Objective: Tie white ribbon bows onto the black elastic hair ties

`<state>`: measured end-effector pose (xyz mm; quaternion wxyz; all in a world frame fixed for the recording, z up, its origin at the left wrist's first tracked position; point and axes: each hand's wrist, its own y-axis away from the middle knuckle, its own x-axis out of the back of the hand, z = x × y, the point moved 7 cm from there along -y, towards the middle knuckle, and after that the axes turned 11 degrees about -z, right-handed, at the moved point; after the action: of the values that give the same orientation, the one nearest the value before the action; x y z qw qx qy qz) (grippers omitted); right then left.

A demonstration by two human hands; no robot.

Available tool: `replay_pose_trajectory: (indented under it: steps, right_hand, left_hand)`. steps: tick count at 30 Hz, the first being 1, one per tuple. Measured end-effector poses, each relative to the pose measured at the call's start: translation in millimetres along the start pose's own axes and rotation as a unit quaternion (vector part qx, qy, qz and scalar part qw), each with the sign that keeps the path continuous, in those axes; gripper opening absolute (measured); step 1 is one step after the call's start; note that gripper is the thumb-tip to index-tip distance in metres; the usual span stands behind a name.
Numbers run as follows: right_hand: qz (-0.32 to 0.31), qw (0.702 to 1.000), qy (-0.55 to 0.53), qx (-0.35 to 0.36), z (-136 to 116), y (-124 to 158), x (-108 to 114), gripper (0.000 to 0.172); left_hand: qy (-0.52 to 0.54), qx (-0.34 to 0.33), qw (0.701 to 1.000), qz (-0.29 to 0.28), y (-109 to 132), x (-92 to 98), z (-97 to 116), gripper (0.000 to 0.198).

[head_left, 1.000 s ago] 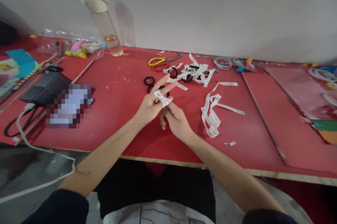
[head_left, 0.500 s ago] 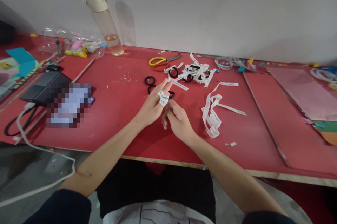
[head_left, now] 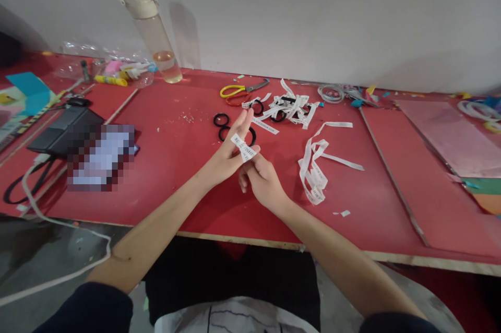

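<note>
My left hand (head_left: pixel 225 163) is over the middle of the table with fingers stretched away from me. A white ribbon with black print (head_left: pixel 243 149) crosses itself over the base of these fingers and thumb. From the right, my right hand (head_left: pixel 263 174) is closed on the ribbon's end, fingertips curled and partly hidden. The two hands touch. Just beyond them lie black hair ties (head_left: pixel 221 120), one partly behind my left fingers. A cut strip of printed ribbon (head_left: pixel 266 126) lies flat there too. Farther back is a pile of ribbon pieces with black ties (head_left: pixel 291 108).
Loose lengths of ribbon (head_left: pixel 313 166) lie right of my hands. Yellow-and-red-handled pliers (head_left: pixel 245 90) rest at the back. A water bottle (head_left: pixel 158 35) stands against the wall. Leftward are a blurred phone (head_left: pixel 104 158), a black power bank (head_left: pixel 64 132) and a white cable (head_left: pixel 58 226).
My left hand has turned slightly, and the ribbon on it now shows as two crossing strands, its end drawn towards my right hand. The things on the table stay put.
</note>
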<state>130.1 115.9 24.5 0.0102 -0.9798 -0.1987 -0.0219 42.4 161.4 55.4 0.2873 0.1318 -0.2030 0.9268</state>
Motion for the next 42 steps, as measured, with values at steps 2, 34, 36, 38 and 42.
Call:
replay_pose_trajectory:
  steps: [2,34,36,38,42]
  right_hand:
    - [-0.004,1.000,0.018,0.010,-3.2,0.4,-0.8,0.012]
    - [0.005,0.999,-0.046,0.018,1.5,-0.8,0.1,0.017]
    - [0.003,0.998,-0.061,0.011,3.1,-0.9,-1.0,0.015]
    - [-0.004,0.997,-0.080,0.006,3.4,-1.1,-2.9,0.016]
    - [-0.040,0.991,-0.130,-0.010,1.2,-1.2,-7.6,0.024]
  left_hand:
    - [0.018,0.032,0.999,0.005,0.4,0.1,-0.7,0.047]
    - [0.068,0.040,0.996,-0.028,-1.2,-2.2,3.6,0.059]
    - [0.021,0.046,0.999,-0.016,-0.2,-0.4,1.8,0.059]
    - [-0.011,0.066,0.998,-0.007,1.2,1.3,-2.6,0.060]
    - [-0.049,0.083,0.995,0.024,2.4,8.0,-6.3,0.060]
